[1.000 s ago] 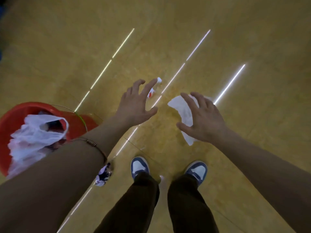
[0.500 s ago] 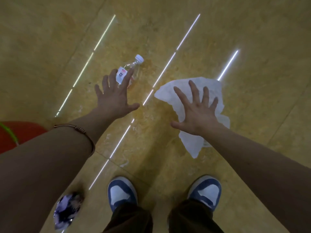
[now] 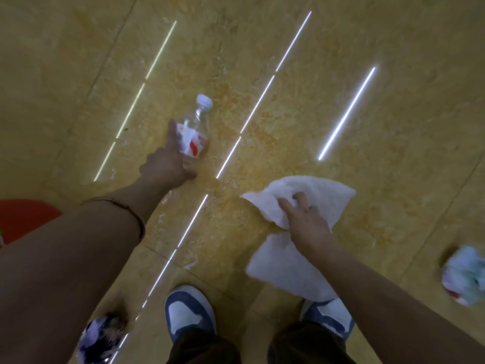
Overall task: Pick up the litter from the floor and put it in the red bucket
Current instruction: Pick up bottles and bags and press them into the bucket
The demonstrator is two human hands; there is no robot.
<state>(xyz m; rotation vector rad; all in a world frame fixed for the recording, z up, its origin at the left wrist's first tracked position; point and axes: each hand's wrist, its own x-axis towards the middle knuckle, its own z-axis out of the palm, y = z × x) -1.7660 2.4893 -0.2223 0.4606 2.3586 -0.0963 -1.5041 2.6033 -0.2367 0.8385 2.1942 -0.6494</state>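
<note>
A clear plastic bottle (image 3: 194, 127) with a white cap and a red-and-white label lies on the yellow floor. My left hand (image 3: 168, 161) wraps around its lower half. My right hand (image 3: 304, 219) pinches a large white tissue (image 3: 322, 198) that lies spread on the floor in front of my right shoe. Only a sliver of the red bucket (image 3: 25, 216) shows at the left edge, partly behind my left forearm.
A crumpled purple-and-white wrapper (image 3: 101, 337) lies by my left shoe (image 3: 187, 313). Another crumpled pale-blue and white piece of litter (image 3: 463, 275) lies at the right edge. My right shoe (image 3: 329, 317) stands partly under the tissue. Bright light strips reflect across the glossy floor.
Both hands have dropped to the floor. The left hand closed around the bottle and the right hand's fingers gathered the tissue. The view moved closer to the floor.
</note>
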